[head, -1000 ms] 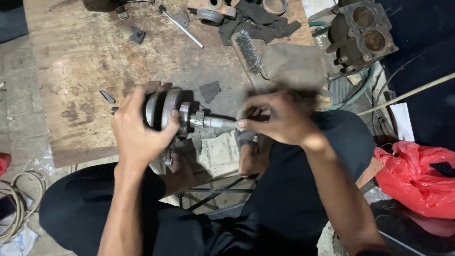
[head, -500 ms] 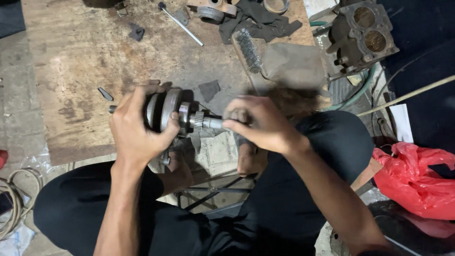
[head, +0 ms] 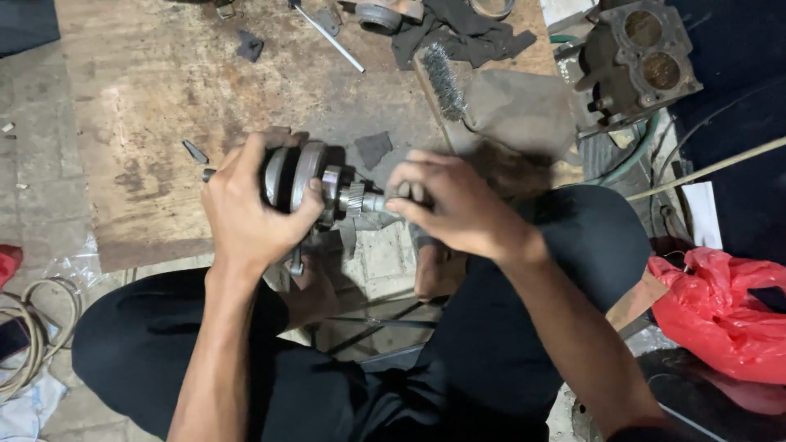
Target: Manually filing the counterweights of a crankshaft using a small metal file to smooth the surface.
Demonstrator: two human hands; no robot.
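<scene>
Both hands, L [head: 250,209] & R [head: 446,205], grip 1 crankshaft [head: 315,180]; 1 wire brush [head: 442,82] nearby.

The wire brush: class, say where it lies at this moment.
In the head view the wire brush lies top centre on the wooden board, beside the dark rag and above the right hand.

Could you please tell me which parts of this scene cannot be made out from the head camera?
- Head view: the far end of the crankshaft is hidden under the right hand.
- Its middle is covered by the left hand.
- The engine block is cut off by the top edge.
- The red plastic bag runs off the right edge.
- The small dark bits on the wooden board are too small to identify.
</scene>
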